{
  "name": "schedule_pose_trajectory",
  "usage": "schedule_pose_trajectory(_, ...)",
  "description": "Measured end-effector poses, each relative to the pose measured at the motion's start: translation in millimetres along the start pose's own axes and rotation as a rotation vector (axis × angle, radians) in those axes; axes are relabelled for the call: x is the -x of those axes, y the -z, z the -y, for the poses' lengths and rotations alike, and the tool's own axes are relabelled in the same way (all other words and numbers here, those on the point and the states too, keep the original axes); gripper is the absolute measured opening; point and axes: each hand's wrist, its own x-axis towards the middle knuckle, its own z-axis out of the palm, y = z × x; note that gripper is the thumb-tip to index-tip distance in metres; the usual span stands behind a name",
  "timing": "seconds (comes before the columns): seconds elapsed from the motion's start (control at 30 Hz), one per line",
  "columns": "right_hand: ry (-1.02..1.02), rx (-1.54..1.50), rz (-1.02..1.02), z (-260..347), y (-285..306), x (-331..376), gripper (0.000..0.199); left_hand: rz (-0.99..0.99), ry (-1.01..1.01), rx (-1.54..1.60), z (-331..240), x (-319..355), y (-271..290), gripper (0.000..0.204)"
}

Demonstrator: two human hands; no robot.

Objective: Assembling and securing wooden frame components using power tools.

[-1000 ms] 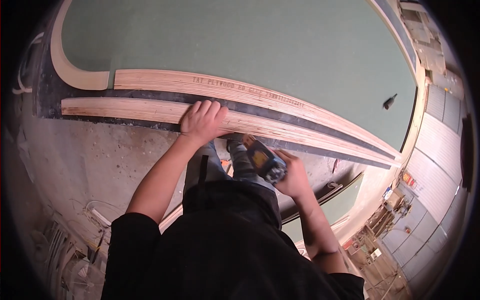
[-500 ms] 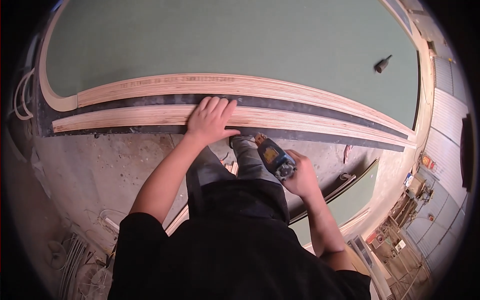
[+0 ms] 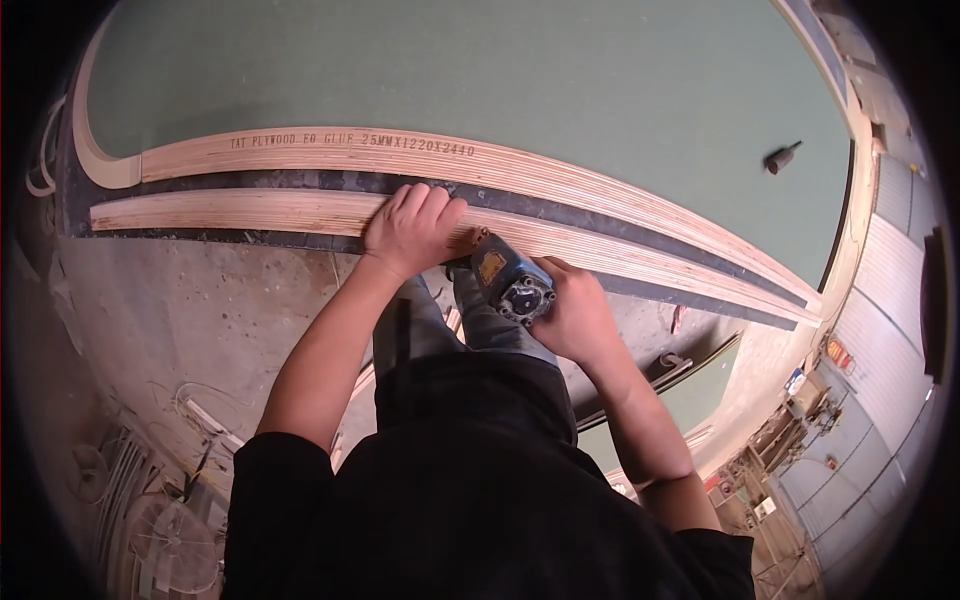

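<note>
My left hand (image 3: pixel 410 230) grips the near plywood strip (image 3: pixel 250 210), its fingers curled over the top. The strip is long and pale, with layered edges, and lies on a dark band (image 3: pixel 300 180) along the near edge of a large green panel (image 3: pixel 500 70). My right hand (image 3: pixel 580 310) holds a blue and black pneumatic nail gun (image 3: pixel 510 278). The gun's nose is at the strip's near side, just right of my left hand; whether it touches is hard to tell. A second plywood strip (image 3: pixel 560 180) runs parallel, farther off.
A curved wooden corner piece (image 3: pixel 100 165) meets the far strip's left end. On the green panel's right lies a small dark bottle-shaped object (image 3: pixel 783 157). Another green panel (image 3: pixel 705 390) stands low at my right. A round fan-like guard (image 3: pixel 175 540) is at the lower left.
The nail gun has moved up and left, from below the edge to the near strip beside my left hand. My left hand keeps its hold; the whole view has shifted slightly.
</note>
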Motion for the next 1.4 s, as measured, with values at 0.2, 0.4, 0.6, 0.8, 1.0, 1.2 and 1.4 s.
schedule_pose_trajectory(0.2, -0.001, 0.044, 0.015, 1.9, -2.1, -8.5, 0.045, -0.01, 0.018, 0.054, 0.7, 0.1, 0.5, 0.038)
schedule_pose_trajectory(0.4, -0.01, 0.074, 0.058, 0.8, -3.4, -10.2, 0.049, 0.001, 0.031, 0.069, 1.4, 1.7, 1.1, 0.042)
schedule_pose_trajectory(0.6, -0.004, 0.079, 0.066, 3.3, 0.9, -11.3, 0.05, -0.003, 0.025, 0.053, 2.0, 0.0, 0.8, 0.043)
schedule_pose_trajectory(0.8, -0.003, 0.07, 0.061, 3.1, -0.5, -11.8, 0.049, 0.028, 0.037, 0.061, 2.9, -0.2, 2.6, 0.042)
schedule_pose_trajectory(1.0, -0.025, 0.119, 0.07, -0.8, -4.8, -9.6, 0.05, -0.004, 0.021, 0.048, 1.3, 0.2, 0.8, 0.041)
schedule_pose_trajectory(1.2, 0.027, 0.057, -0.03, -14.5, -1.4, 14.3, 0.045, 0.025, 0.021, 0.055, -2.9, -1.8, 2.6, 0.045)
schedule_pose_trajectory(1.4, -0.08, -0.213, -0.171, -55.6, 15.5, 109.2, 0.033, 0.087, -0.012, 0.004, -6.4, -3.6, 12.8, 0.061)
